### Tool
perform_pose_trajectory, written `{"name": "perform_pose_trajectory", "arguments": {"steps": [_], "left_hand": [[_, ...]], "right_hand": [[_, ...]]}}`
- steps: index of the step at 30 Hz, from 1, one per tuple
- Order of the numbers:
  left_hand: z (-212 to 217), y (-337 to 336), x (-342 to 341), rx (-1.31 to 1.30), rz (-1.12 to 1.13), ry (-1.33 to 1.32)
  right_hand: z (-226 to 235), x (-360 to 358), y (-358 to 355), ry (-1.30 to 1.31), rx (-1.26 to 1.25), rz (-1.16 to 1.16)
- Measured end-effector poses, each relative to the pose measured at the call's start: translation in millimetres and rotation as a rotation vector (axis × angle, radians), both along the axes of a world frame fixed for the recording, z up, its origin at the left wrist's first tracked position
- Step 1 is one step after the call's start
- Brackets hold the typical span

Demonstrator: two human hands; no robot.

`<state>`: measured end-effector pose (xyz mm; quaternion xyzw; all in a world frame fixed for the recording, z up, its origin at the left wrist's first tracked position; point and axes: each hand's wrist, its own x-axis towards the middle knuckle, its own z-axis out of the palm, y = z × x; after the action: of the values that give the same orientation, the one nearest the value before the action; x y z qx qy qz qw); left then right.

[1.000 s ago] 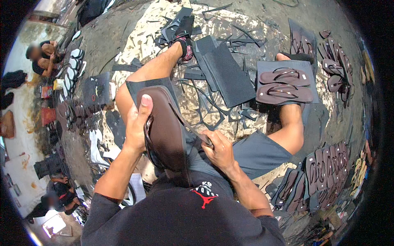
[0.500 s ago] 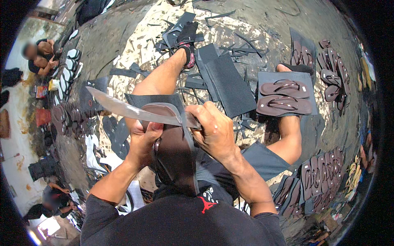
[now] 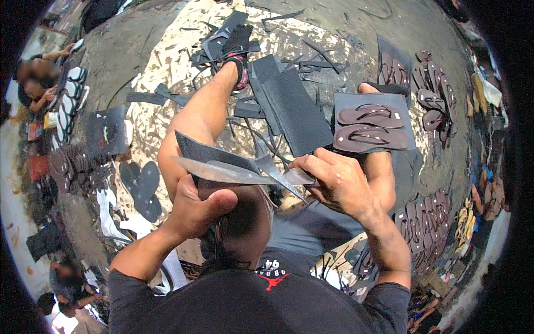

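Note:
My right hand (image 3: 340, 182) is closed round the handle of a long, curved knife (image 3: 225, 172). Its blade points left, across the work in front of my lap. A brown sandal (image 3: 249, 225) on a black rubber sheet (image 3: 207, 150) is gripped in my left hand (image 3: 203, 205), thumb on top. The blade lies along the sandal's far end, hiding part of it. Beside the blade, near my right fingers, a narrow flap of rubber (image 3: 281, 177) hangs partly cut from the sheet.
Two brown sandals (image 3: 370, 138) rest on a grey rubber sheet at my right knee. Black rubber pieces (image 3: 297, 114) and offcuts litter the pale floor cloth (image 3: 181, 67). Rows of sandals (image 3: 425, 228) stand right. A person (image 3: 39, 83) sits far left near white-topped soles (image 3: 71, 92).
My right hand has drawn the knife rightward and slightly down along the sandal's edge. The rubber sheet and sandal have tilted, and a flap of rubber now stands off by the blade.

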<state>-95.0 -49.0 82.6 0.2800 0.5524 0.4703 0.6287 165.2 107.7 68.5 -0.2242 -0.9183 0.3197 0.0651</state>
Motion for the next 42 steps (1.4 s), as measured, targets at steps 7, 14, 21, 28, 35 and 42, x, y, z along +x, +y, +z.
{"name": "perform_pose_trajectory", "arguments": {"steps": [7,14,21,28,35,42], "left_hand": [[5,8,11,-0.029,-0.097,-0.203],[7,17,16,0.039,-0.177,-0.208],[14,28,26,-0.1,-0.417,-0.129],[9,17,13,0.36,0.048,-0.556],[-42,56,103,0.283,0.697,-0.282],[-62,36,90,0.041,0.672,-0.339]], "right_hand": [[46,-32,26,-0.179,-0.118,0.216],[49,-61,37,-0.076,-0.218,0.374],[54,-63,53,-0.209,-0.182,0.525],[6,64,55,0.398,-0.002,-0.206],[-33,17,-51,0.436,-0.344,-0.517],[-77,72,-99,0.159,-0.331,-0.474]]}}
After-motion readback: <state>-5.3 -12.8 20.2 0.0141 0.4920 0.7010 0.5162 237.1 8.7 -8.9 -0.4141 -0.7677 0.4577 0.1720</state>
